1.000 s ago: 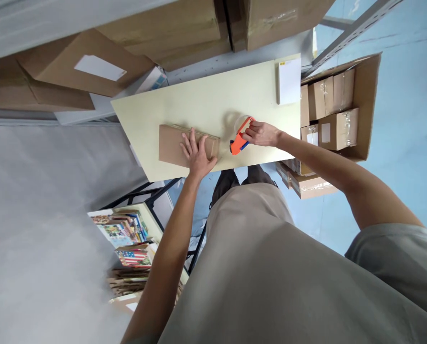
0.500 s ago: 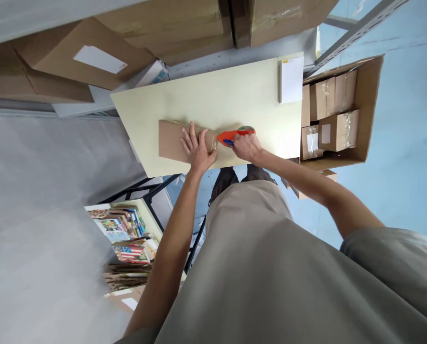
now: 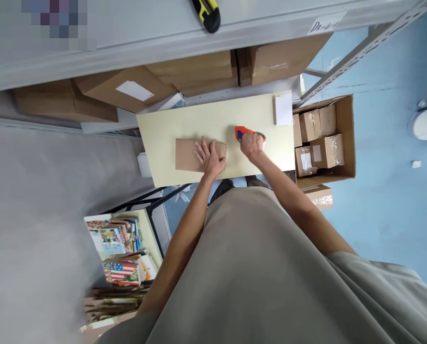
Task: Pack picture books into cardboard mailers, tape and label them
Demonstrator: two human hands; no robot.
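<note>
Bare tabletop lies open beyond the flat box; shelf cartons wall its far edge.

1. One view only existed, from a camera worn on the person's head.
2. It looked steeply down past the torso, which filled the lower half of the frame.
3. The table sat small in the upper middle, fairly far off, with both forearms reaching up toward it from the frame's lower part.
4. A shelf edge crossed the top of the frame, close to the lens.
5. Floor showed at right and left.
6. No second view shared the scene.
</note>
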